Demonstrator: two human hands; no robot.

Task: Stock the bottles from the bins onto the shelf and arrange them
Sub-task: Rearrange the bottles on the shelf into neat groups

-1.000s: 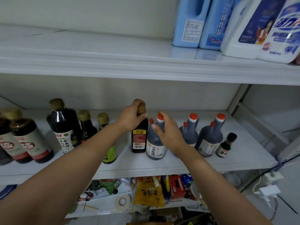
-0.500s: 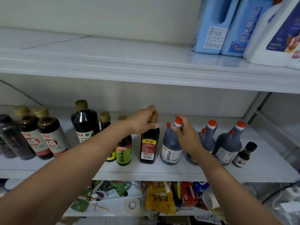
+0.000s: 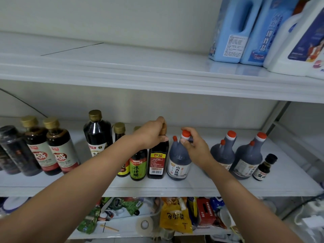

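A row of dark sauce and vinegar bottles stands on the middle white shelf (image 3: 157, 188). My left hand (image 3: 150, 134) grips the neck and tan cap of a tall dark bottle with a red and yellow label (image 3: 157, 162), which stands upright on the shelf. Just right of it, my right hand (image 3: 194, 146) holds the red-capped neck of a dark jug-shaped vinegar bottle (image 3: 178, 162). A green-labelled bottle (image 3: 138, 167) touches the left side of the held tall bottle.
Two more red-capped vinegar jugs (image 3: 223, 151) (image 3: 249, 158) and a small black-capped bottle (image 3: 265, 165) stand to the right. Gold-capped bottles (image 3: 60, 148) fill the left. Blue and white detergent jugs (image 3: 233, 30) sit on the top shelf. Packets and tape clutter the lower shelf (image 3: 122, 230).
The view has shifted left, showing more bottles at the left. Both hands stay on the same two bottle necks; my right hand has closed further around the red cap.
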